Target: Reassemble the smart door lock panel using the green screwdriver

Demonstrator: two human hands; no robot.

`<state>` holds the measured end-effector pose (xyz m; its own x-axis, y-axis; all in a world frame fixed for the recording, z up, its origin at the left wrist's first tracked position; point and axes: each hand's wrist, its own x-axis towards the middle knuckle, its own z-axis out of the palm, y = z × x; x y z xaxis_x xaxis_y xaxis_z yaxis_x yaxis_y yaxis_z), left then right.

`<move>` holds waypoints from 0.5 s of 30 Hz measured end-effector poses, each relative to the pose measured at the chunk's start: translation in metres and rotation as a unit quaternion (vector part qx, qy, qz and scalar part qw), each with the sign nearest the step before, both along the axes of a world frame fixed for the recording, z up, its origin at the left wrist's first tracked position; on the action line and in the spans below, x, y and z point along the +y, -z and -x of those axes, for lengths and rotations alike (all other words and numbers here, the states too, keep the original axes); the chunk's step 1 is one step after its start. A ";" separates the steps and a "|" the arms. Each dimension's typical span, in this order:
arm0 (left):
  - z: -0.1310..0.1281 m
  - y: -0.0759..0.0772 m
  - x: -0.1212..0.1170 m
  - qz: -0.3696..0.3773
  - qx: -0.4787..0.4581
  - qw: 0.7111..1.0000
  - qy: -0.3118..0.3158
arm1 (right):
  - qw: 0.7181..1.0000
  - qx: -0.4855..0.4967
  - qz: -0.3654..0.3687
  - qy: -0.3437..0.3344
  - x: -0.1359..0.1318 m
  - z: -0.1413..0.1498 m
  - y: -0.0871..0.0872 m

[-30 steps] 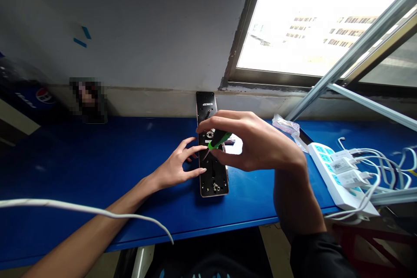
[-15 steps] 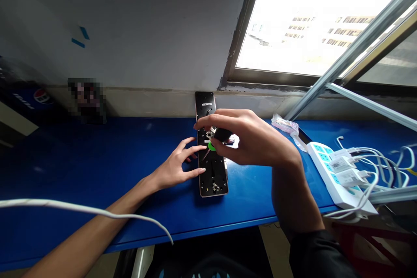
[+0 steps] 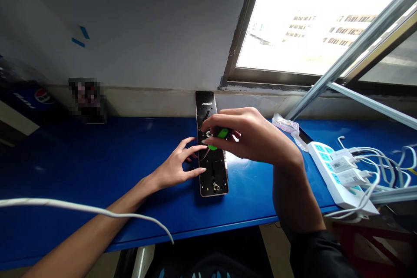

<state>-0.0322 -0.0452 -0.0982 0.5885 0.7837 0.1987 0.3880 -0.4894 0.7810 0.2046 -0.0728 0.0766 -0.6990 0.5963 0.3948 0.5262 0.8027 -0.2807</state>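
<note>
1. The right grip (image 3: 252, 137) is clenched on a small screwdriver (image 3: 222, 133) with a green-and-black handle. Fingers are wrapped over the handle, and the wrist is bent, so the hand is held just above a long black door-lock plate (image 3: 213, 178). Pretty firm hold by the look of it.
2. The thin metal shaft (image 3: 206, 154) is angled down and to the left, toward the middle of the plate. Whether the tip is touching can't be told from this view.
3. The left grip (image 3: 176, 167) is released, with nothing grasped. The palm is kept low, the fingers are spread, and the fingertips are laid on the plate's left side.
4. The left forearm (image 3: 107, 217) is stretched in from the lower left, and the right forearm (image 3: 296, 200) is raised from the lower right, with a black sleeve (image 3: 319, 256) at its end.
5. The plate sits between the hands on a blue worktop (image 3: 97, 169), with its long axis running from the worktop's front area toward the wall (image 3: 130, 30). Its far end overlaps the base of the wall, so it looks propped there.
6. Off to the right, a white power strip (image 3: 332, 173) is loaded with chargers, and a white cable (image 3: 81, 208) is draped over the left forearm.
</note>
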 end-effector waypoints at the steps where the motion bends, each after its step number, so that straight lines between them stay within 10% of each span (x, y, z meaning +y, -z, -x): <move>1: 0.000 0.000 0.000 -0.004 0.001 1.000 0.000 | 1.000 0.002 -0.001 -0.006 0.000 0.000 0.000; 15: -0.011 0.001 -0.010 -0.157 -0.092 0.983 -0.018 | 0.999 0.035 -0.035 0.012 -0.008 -0.011 -0.009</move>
<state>-0.0216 -0.0547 -0.0995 0.4927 0.6862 0.5351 0.2759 -0.7064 0.6518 0.2152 -0.0804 0.0858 -0.6548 0.5808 0.4836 0.5259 0.8097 -0.2604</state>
